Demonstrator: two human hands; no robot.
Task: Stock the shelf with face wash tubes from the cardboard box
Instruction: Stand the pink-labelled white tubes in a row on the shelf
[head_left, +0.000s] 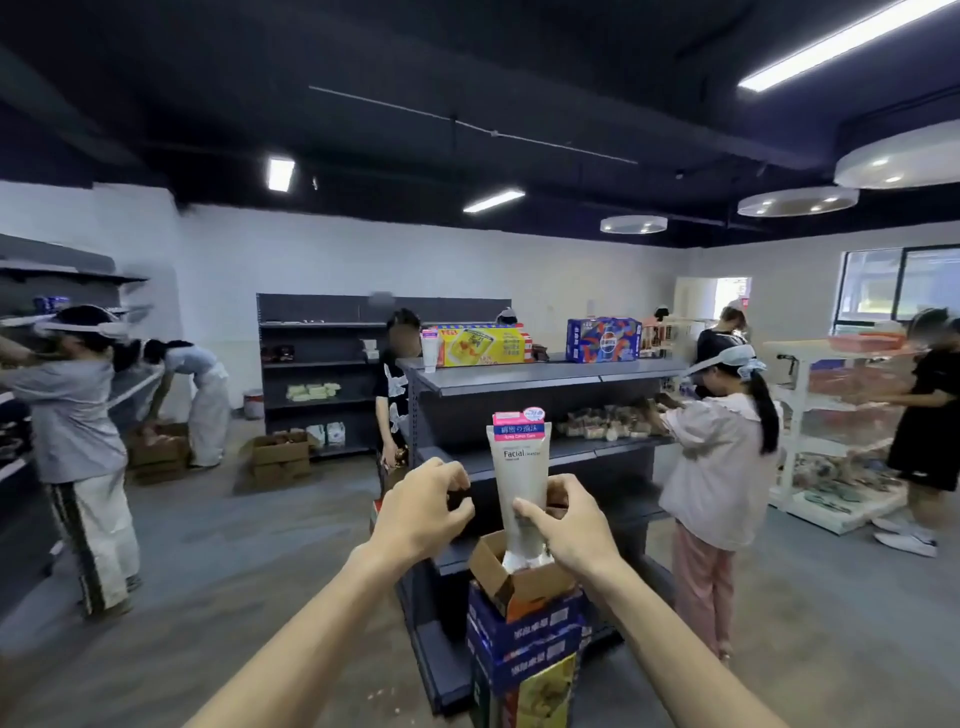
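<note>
Head view: a tube (521, 483) is pinched upright by the right hand (569, 525), just above the box (511, 577), ready for shelving. Beside it, the left hand (423, 512) is curled, seemingly empty.

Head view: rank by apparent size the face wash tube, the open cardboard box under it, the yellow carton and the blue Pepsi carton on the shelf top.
1. Face wash tube, nearest the camera, so inflated
2. Open cardboard box
3. Yellow carton
4. Blue Pepsi carton

1 and 2 look alike, as do 3 and 4: no firm ranking within either pair.

White face wash tube (521, 483) upright, pink top, above open cardboard box (511, 574).
</note>
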